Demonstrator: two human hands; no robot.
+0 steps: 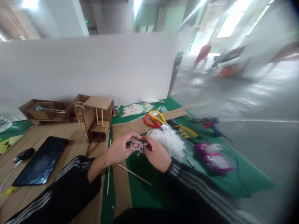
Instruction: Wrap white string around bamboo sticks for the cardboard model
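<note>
Left hand (121,146) and right hand (158,154) are both curled nearly closed, finger and thumb pinching loops of thin white string (136,145) over the green table (142,197). From where I stand, small slow pulls look best, so the loops don't knot. A big messy heap of white string (171,141) sits right beside the right hand and could snag. Bare green space lies below, edged by a flat brown cardboard strip (122,193), with one thin wooden stick (134,174) poking across.
</note>
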